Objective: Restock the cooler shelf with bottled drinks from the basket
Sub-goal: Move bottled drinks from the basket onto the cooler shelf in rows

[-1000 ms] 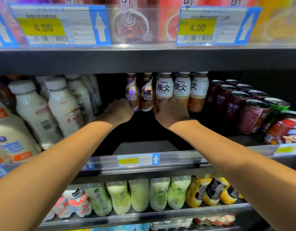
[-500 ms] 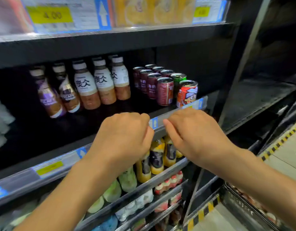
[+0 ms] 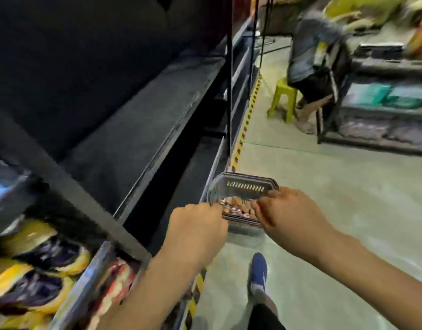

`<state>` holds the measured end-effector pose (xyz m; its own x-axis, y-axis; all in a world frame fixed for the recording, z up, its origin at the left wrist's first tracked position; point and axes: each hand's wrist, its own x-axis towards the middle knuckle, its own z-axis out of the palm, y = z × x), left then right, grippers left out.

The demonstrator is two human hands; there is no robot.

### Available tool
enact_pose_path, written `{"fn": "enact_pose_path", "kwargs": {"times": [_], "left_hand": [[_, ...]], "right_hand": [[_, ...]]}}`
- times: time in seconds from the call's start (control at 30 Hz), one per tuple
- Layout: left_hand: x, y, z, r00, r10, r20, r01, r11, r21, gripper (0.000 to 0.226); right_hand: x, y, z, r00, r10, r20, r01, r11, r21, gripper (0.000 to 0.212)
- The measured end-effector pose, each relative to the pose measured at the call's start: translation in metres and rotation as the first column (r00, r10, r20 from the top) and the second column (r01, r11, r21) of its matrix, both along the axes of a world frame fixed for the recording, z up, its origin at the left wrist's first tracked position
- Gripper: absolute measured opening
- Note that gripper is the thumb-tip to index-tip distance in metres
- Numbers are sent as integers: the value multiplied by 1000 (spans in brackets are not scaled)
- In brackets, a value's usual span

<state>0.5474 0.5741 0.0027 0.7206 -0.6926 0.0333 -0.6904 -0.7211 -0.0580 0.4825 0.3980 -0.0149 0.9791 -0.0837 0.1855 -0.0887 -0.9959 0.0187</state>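
A dark plastic basket [image 3: 243,186] sits on the floor beside the cooler's base, with several bottled drinks [image 3: 238,206] showing inside, blurred. My left hand [image 3: 198,232] hovers over the basket's near left edge, fingers curled loosely, nothing held. My right hand [image 3: 288,213] is over the basket's near right side, fingers bent downward and apart, holding nothing. The cooler shelf [image 3: 138,129] stretches away on the left, dark and bare here. Yellow and purple bottles [image 3: 36,272] lie on a lower shelf at the bottom left.
A person [image 3: 312,58] sits on a yellow-green stool [image 3: 282,98] further down the aisle. A low rack with goods [image 3: 383,108] stands at the right. Yellow-black tape [image 3: 246,122] marks the cooler's base. My blue shoe [image 3: 258,272] is on the concrete floor.
My view has swung right and down from the stocked shelf to the floor basket. Both hands have left the shelf and dropped toward the basket, still holding nothing.
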Motion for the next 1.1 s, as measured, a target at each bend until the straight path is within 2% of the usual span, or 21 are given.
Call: {"fn": "enact_pose_path", "kwargs": {"times": [0.03,0.07,0.13,0.23,0.33,0.4,0.47,0.57,0.63,0.87,0.97,1.1], "left_hand": [[16,-28,-18,1000,4,-29,-3,999,37,13],[33,-55,-34,995,47,-92,-42,997,61,12],[71,-105,-63,980,90,-175,-75,993,92,21],[131,-174,-107,967,117,-226,-92,989,120,23],[190,-237,-152,925,147,-350,-60,967,248,26],[226,-273,-176,927,109,-359,-13,966,260,21],[257,-299,-198,945,66,-321,2,978,209,12],[298,-330,-235,897,80,-434,51,958,282,25],[327,-343,-271,875,107,-472,48,951,305,25],[410,-366,-454,792,243,-561,69,876,478,27],[433,-367,-547,760,250,-599,121,852,509,28],[461,-361,-667,767,210,-607,161,852,498,28]], "right_hand": [[8,-24,-9,998,-36,-53,36,999,4,33],[18,-48,-20,990,-66,-123,67,998,-3,29],[45,-97,-42,957,-140,-254,142,990,-9,24],[91,-166,-84,905,-239,-351,261,965,16,18],[142,-223,-124,855,-224,-468,294,953,80,18],[171,-252,-146,839,-213,-500,309,944,116,22],[201,-275,-169,824,-177,-538,294,946,139,25],[247,-301,-206,800,-143,-583,307,932,192,24],[277,-313,-238,785,-128,-606,323,919,225,25],[354,-331,-412,608,-92,-789,465,846,260,19],[379,-325,-500,546,-86,-834,528,808,262,23],[411,-311,-623,481,-83,-873,632,723,279,30]]}}
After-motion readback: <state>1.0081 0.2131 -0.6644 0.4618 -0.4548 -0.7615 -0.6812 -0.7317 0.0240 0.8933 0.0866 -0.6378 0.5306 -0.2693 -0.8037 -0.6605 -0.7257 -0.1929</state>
